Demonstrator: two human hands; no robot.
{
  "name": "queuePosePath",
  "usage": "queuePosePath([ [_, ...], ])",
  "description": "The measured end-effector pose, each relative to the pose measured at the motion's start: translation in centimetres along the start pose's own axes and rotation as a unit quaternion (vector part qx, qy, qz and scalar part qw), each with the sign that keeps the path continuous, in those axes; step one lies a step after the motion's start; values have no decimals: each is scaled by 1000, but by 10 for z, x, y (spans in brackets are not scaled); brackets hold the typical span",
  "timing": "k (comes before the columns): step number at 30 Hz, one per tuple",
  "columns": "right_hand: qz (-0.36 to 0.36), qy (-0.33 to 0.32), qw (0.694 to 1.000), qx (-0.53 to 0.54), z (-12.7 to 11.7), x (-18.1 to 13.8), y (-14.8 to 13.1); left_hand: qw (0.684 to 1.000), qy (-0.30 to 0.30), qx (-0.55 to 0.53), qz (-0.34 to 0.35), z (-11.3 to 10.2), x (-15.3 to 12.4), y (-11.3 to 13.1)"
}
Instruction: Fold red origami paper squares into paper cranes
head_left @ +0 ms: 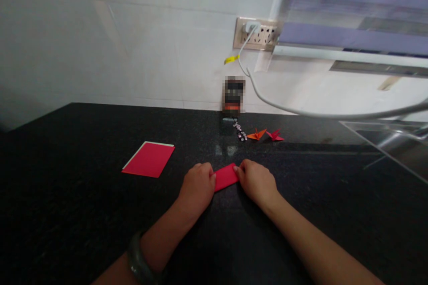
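Note:
A folded red sheet of paper (226,177) lies low over the black counter, stretched between my two hands as a narrow rectangle. My left hand (198,185) is closed on its left end, thumb along the edge. At the right end, the thumb and fingers of my right hand (257,181) pinch the paper's corner. Off to the left is a stack of square paper (149,159), red on top with a pale edge showing beneath. Beyond my hands sit an orange paper crane (257,134) and a red paper crane (275,135).
A phone-like object (233,95), blurred out, leans on the tiled wall, its beaded strap (240,131) trailing on the counter (83,213). A white cable (297,112) hangs from the wall socket (256,34) toward the right. A metal sink (384,142) lies at the far right.

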State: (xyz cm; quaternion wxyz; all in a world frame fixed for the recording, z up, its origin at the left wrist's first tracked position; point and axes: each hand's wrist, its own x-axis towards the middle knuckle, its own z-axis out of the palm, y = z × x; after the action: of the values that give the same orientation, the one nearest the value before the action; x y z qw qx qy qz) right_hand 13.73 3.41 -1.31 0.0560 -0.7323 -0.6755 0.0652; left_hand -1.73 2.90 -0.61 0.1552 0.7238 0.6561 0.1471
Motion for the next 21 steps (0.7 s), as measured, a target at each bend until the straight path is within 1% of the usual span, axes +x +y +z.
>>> queuePosePath([
  [5,-23,18,999,-31,1,-1,-2,1000,-5,9,0,0,0,1],
  [8,-31,13,999,-32,0,0,-3,1000,-13,15,-2,0,0,1],
  [12,-35,-33,998,-38,-10,-1,-1,998,-34,47,-5,-2,-6,3],
  [14,-42,-71,996,-43,-16,-2,1,996,-64,64,-4,-5,-10,5],
  [16,-49,-94,993,-46,-21,-4,3,994,-90,61,-10,-7,-15,6],
  [18,-51,-103,992,-45,-23,-5,4,993,-99,62,-16,-8,-17,7],
  [21,-49,-95,994,-38,-21,-5,4,993,-98,59,-12,-8,-17,7],
])
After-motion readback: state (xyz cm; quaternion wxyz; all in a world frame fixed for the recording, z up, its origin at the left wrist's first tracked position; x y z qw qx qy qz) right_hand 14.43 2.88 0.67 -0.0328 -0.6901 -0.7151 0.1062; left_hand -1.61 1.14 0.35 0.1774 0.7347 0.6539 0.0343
